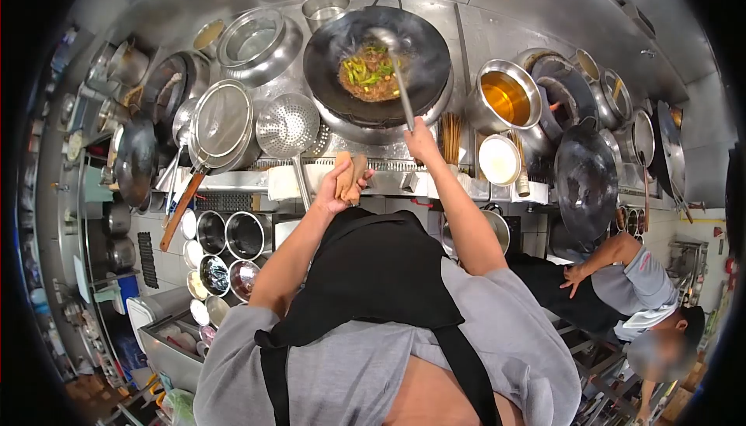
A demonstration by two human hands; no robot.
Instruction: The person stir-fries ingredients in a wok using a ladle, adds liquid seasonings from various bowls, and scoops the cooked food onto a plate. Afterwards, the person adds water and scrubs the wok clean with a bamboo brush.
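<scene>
My right hand (421, 142) is closed around the handle of a metal ladle (403, 92). The ladle's bowl, blurred and wrapped in steam, is inside a black wok (326, 61) on the stove. In the wok lie green vegetable pieces (365, 70) with brown bits and sauce. My left hand (334, 191) is closed on a folded tan cloth (351, 176), held in front of my black apron, short of the wok. Just left of the wok rests a perforated skimmer (287, 125), its handle running down close to my left hand.
Right of the wok stands a pot of orange oil (505, 98), with a white bowl (500, 159) and a bamboo brush (451, 137) nearby. A wooden-handled strainer (221, 120) lies left. Another person (622, 286) stands at the right, near a hanging wok (587, 181).
</scene>
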